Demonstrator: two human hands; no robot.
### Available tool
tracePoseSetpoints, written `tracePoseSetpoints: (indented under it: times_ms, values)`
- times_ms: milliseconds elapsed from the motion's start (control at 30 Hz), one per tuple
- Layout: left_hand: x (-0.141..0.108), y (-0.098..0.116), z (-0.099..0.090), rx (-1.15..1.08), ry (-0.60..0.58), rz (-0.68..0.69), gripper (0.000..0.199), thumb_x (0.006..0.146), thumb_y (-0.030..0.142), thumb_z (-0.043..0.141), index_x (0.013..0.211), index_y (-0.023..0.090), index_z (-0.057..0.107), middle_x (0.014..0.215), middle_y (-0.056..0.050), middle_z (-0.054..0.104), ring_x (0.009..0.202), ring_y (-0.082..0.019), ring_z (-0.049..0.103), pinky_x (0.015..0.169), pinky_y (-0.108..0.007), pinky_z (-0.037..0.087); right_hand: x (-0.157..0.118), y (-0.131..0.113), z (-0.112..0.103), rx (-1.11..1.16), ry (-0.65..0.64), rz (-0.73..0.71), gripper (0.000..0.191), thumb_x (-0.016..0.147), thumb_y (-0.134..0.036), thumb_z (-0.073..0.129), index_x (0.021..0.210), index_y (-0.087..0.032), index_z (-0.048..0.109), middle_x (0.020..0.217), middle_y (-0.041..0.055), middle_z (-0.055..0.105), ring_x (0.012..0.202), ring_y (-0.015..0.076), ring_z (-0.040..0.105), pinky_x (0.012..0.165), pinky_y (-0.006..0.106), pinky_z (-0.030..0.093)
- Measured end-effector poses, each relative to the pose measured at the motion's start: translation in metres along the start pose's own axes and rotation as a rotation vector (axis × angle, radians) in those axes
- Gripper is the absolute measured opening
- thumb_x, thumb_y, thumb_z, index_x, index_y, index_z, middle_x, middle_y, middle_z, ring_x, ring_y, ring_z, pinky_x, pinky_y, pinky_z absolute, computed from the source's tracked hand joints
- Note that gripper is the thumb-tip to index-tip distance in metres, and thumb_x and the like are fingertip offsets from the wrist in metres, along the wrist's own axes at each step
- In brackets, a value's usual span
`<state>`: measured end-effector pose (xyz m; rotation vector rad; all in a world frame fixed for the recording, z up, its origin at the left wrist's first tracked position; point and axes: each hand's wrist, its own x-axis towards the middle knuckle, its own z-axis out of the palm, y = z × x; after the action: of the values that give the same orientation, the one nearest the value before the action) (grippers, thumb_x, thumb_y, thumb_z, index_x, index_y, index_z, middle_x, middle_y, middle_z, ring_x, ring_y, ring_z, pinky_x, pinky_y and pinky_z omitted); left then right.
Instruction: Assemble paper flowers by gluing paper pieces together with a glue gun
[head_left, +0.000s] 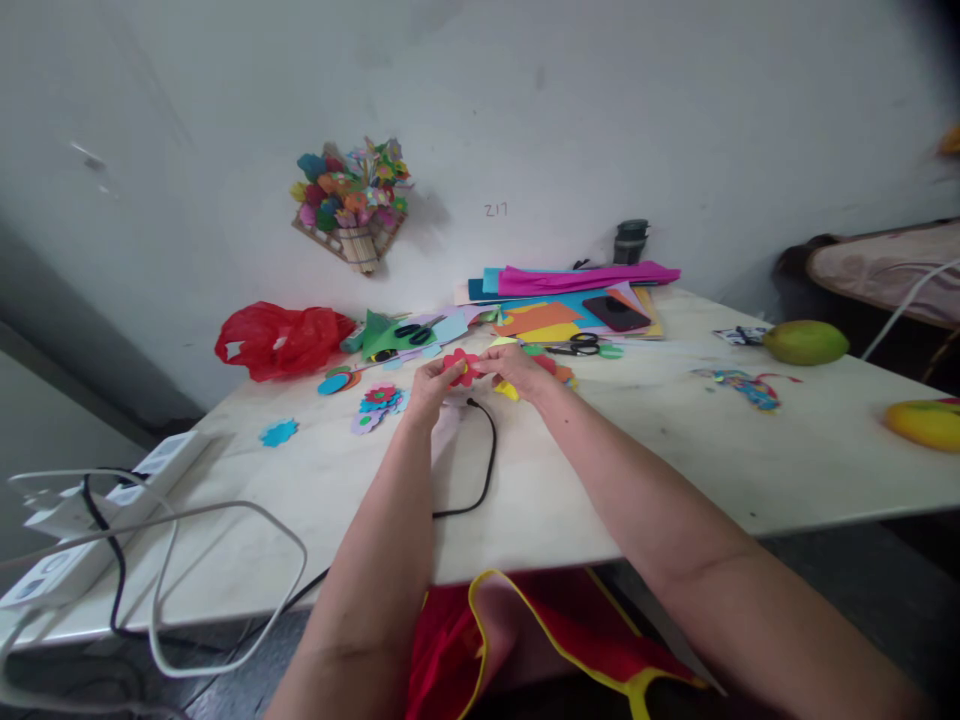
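Observation:
A red paper flower (463,368) with a small yellow centre is held up over the table between my two hands. My left hand (433,388) pinches its left side with thumb and fingers. From the right, my right hand (513,368) has its fingers closed at the flower's edge. Beyond and beside my right hand lie yellow, red and green paper pieces (553,366), partly hidden by it. To the left of my left hand rests a pile of paper flowers (379,402) in red, blue and lilac. A single blue paper flower (280,433) lies farther left.
Scissors (420,330) and another pair (583,345) lie near coloured paper sheets (536,318) and a phone (616,312). A red plastic bag (281,340) sits back left. A black cable (491,460) crosses the table; a power strip (169,455) lies left, mangoes (806,342) right.

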<state>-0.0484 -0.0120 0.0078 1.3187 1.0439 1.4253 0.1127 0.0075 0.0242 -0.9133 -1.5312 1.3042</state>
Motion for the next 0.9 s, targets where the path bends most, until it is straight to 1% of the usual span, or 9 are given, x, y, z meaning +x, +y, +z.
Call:
tracePoseSetpoints:
  times_ms: [133, 267, 433, 600, 700, 900]
  values:
    - [0.0003, -0.0005, 0.0009, 0.004, -0.001, 0.016, 0.036, 0.057, 0.048, 0.079, 0.069, 0.015, 0.069, 0.060, -0.001, 0.064, 0.053, -0.011, 0.052, 0.054, -0.023, 0.037, 0.0008, 0.0012, 0.0003, -0.006, 0.010, 0.002, 0.023, 0.061, -0.033, 0.075, 0.058, -0.016, 0.058, 0.059, -0.0009, 0.060, 0.055, 0.0088, 0.050, 0.048, 0.021, 0.038]
    - [-0.0001, 0.0001, 0.0024, 0.035, -0.010, 0.024, 0.037, 0.058, 0.049, 0.078, 0.064, 0.014, 0.067, 0.059, -0.001, 0.063, 0.052, -0.010, 0.049, 0.053, -0.023, 0.035, 0.0014, 0.0019, 0.0010, -0.016, 0.029, 0.006, 0.024, 0.059, -0.031, 0.075, 0.057, -0.016, 0.057, 0.057, -0.0018, 0.059, 0.055, 0.0088, 0.050, 0.048, 0.020, 0.037]
    - [0.0001, 0.0005, 0.0036, 0.039, -0.008, 0.027, 0.035, 0.058, 0.048, 0.078, 0.061, 0.015, 0.066, 0.057, 0.000, 0.061, 0.052, -0.009, 0.048, 0.053, -0.023, 0.034, 0.0013, 0.0021, 0.0020, -0.013, 0.037, 0.005, 0.019, 0.062, -0.024, 0.071, 0.056, -0.017, 0.055, 0.056, -0.0024, 0.058, 0.054, 0.0086, 0.050, 0.047, 0.020, 0.036]
    - [-0.0011, 0.0019, 0.0043, 0.036, -0.007, 0.038, 0.035, 0.060, 0.048, 0.077, 0.064, 0.014, 0.067, 0.060, -0.001, 0.063, 0.053, -0.010, 0.050, 0.054, -0.023, 0.034, -0.0001, 0.0003, 0.0024, -0.007, 0.023, 0.004, 0.012, 0.065, -0.019, 0.066, 0.059, -0.017, 0.056, 0.059, -0.0018, 0.060, 0.057, 0.0099, 0.053, 0.048, 0.021, 0.036]
    - [-0.0017, 0.0021, 0.0048, 0.035, -0.010, 0.037, 0.035, 0.061, 0.047, 0.077, 0.064, 0.014, 0.067, 0.060, -0.002, 0.063, 0.054, -0.010, 0.050, 0.055, -0.024, 0.035, -0.0015, -0.0013, 0.0030, -0.013, 0.025, 0.012, 0.012, 0.066, -0.017, 0.064, 0.059, -0.017, 0.055, 0.058, -0.0018, 0.060, 0.057, 0.0099, 0.054, 0.048, 0.021, 0.036]
    - [0.0013, -0.0012, 0.0034, 0.042, 0.013, 0.042, 0.034, 0.061, 0.046, 0.077, 0.065, 0.014, 0.067, 0.061, -0.002, 0.064, 0.055, -0.011, 0.051, 0.055, -0.024, 0.036, -0.0012, -0.0006, 0.0037, -0.001, 0.044, 0.026, 0.013, 0.070, -0.020, 0.063, 0.060, -0.017, 0.055, 0.057, -0.0012, 0.061, 0.058, 0.0102, 0.056, 0.049, 0.020, 0.036]
